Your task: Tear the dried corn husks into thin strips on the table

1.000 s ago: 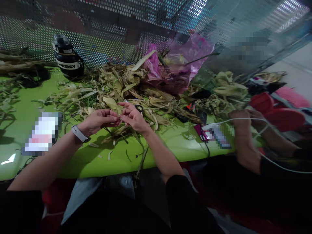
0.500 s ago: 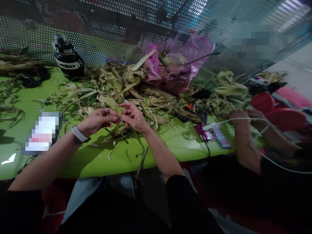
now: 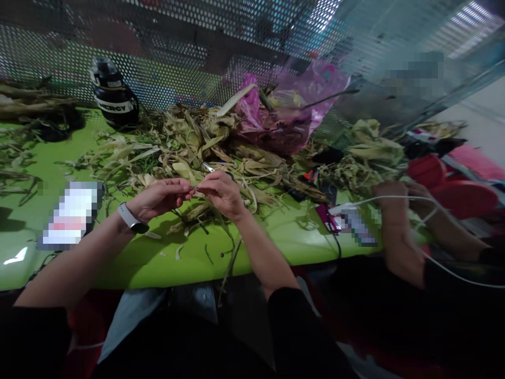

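Over the near part of the green table (image 3: 189, 271), my two hands meet with fingertips almost touching. My left hand (image 3: 163, 197), with a watch (image 3: 132, 218) on its wrist, pinches thumb against fingers at the base of a pale green corn husk (image 3: 183, 171). The fingers of my right hand (image 3: 224, 195) are closed at the same spot; the small bit between the fingertips is hard to make out. Just behind my right hand, scissors (image 3: 208, 167) are partly hidden. Dry corn husks (image 3: 189, 126) lie heaped beyond my hands, with scraps below.
A black bottle (image 3: 114, 108) stands behind the heap, beside a pink plastic bag (image 3: 276, 123). A phone (image 3: 71, 216) lies at left, another (image 3: 359, 226) at right with a white cable (image 3: 394, 197). On the right, a co-worker's hands (image 3: 390, 195) are near more husks.
My right hand has turned, its fingers curling closer together. The husk leaf now shows narrower behind my fingers, and the scissors behind show more. The view has shifted slightly.
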A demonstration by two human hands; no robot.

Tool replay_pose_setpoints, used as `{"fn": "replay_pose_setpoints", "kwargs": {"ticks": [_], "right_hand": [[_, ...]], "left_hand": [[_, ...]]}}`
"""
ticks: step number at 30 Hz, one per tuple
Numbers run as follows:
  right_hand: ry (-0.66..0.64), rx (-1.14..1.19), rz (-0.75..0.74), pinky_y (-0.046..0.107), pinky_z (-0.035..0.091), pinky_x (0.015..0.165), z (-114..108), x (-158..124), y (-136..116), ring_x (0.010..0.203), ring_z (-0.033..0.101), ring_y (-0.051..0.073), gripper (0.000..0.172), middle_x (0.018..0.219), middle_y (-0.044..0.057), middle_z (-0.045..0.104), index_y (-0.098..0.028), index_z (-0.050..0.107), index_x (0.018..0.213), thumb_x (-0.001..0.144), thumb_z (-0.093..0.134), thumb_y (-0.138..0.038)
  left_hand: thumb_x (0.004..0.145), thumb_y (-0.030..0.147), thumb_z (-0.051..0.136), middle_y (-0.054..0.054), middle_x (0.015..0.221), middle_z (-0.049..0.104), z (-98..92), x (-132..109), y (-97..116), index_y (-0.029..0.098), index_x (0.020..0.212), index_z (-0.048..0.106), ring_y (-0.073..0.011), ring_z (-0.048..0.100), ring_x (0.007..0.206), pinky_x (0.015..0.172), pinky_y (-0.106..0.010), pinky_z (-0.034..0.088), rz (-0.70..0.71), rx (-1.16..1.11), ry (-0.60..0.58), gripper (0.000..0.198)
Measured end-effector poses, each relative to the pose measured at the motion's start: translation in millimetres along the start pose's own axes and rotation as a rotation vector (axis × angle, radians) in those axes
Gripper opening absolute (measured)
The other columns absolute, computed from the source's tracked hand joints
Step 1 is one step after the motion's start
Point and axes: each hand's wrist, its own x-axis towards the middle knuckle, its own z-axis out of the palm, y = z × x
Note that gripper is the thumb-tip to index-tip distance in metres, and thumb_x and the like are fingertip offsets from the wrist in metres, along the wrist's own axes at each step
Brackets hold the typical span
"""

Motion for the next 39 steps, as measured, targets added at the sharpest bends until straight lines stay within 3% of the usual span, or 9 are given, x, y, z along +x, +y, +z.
{"fn": "replay_pose_setpoints", "kwargs": {"ticks": [6, 15, 24, 31, 39], "right_hand": [[-0.005, -0.132, -0.179, 0.025, 0.053, 0.078, -2.4, -5.3, 2.2, 0.088, 0.062, 0.013, 0.021, 0.094, 0.003, 0.066, -0.027, 0.068, 0.104, 0.092, 0.056, -0.015], [-0.011, -0.206, -0.167, 0.029, 0.056, 0.079, 3.5, -5.6, 1.1, 0.09, 0.064, 0.015, 0.014, 0.093, 0.006, 0.066, -0.023, 0.065, 0.099, 0.096, 0.051, -0.021], [0.081, -0.094, -0.011, 0.032, 0.053, 0.079, 12.2, -4.0, -3.8, 0.09, 0.062, 0.016, 0.007, 0.091, 0.006, 0.064, -0.021, 0.057, 0.097, 0.096, 0.05, -0.023], [0.027, 0.09, 0.175, 0.029, 0.051, 0.072, 10.4, -2.0, -9.1, 0.088, 0.059, 0.016, 0.01, 0.095, 0.007, 0.06, -0.019, 0.055, 0.097, 0.096, 0.051, -0.028], [0.012, 0.081, 0.185, 0.027, 0.051, 0.071, 11.1, -1.9, -8.4, 0.085, 0.059, 0.014, 0.01, 0.093, 0.005, 0.06, -0.02, 0.054, 0.093, 0.095, 0.05, -0.029]], "left_hand": [[0.083, 0.006, 0.065, -0.005, 0.073, 0.069, 0.8, 0.8, -1.1, 0.009, 0.075, 0.067, -0.0037, 0.06, 0.054, 0.049, -0.008, 0.05, -0.029, -0.019, -0.059, 0.008], [0.084, 0.006, 0.064, -0.007, 0.077, 0.072, 3.2, -0.7, -3.3, 0.01, 0.078, 0.069, -0.0067, 0.065, 0.059, 0.055, -0.011, 0.054, 0.002, 0.0, 0.0, 0.009], [0.08, 0.012, 0.072, -0.008, 0.081, 0.075, 5.7, -0.3, -12.7, 0.011, 0.078, 0.069, -0.0144, 0.073, 0.079, 0.069, -0.019, 0.059, 0.154, 0.06, 0.128, 0.003], [0.068, 0.026, 0.084, -0.003, 0.078, 0.073, 7.8, 0.1, -17.5, 0.013, 0.078, 0.068, -0.0184, 0.074, 0.081, 0.07, -0.026, 0.061, 0.311, 0.141, 0.127, 0.023], [0.065, 0.031, 0.086, -0.005, 0.08, 0.074, 5.1, 1.7, -23.3, 0.014, 0.08, 0.067, -0.0171, 0.072, 0.076, 0.071, -0.028, 0.06, 0.41, 0.337, 0.164, 0.03]]}}
